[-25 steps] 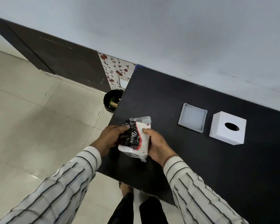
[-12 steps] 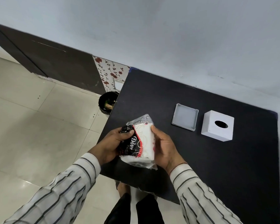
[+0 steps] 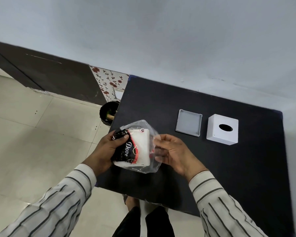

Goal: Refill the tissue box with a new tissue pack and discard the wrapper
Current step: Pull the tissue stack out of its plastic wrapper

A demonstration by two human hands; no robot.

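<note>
A tissue pack (image 3: 140, 147) in a clear plastic wrapper with black and red print hangs above the near left corner of the black table (image 3: 212, 168). My left hand (image 3: 108, 147) grips its printed left end. My right hand (image 3: 173, 151) pinches the loose clear wrapper on its right side. The white tissue box cover (image 3: 222, 129), with an oval hole on top, stands at the right of the table. Its shallow grey base tray (image 3: 189, 122) lies just left of the cover.
A small dark bin (image 3: 108, 112) with some rubbish in it stands on the tiled floor by the table's left edge. A wall runs behind the table. My feet and dark trousers show below the near table edge.
The pack has been lifted and turned more upright. My right hand has slid off the pack's side and now pulls at the loose clear wrapper. The view has shifted.
</note>
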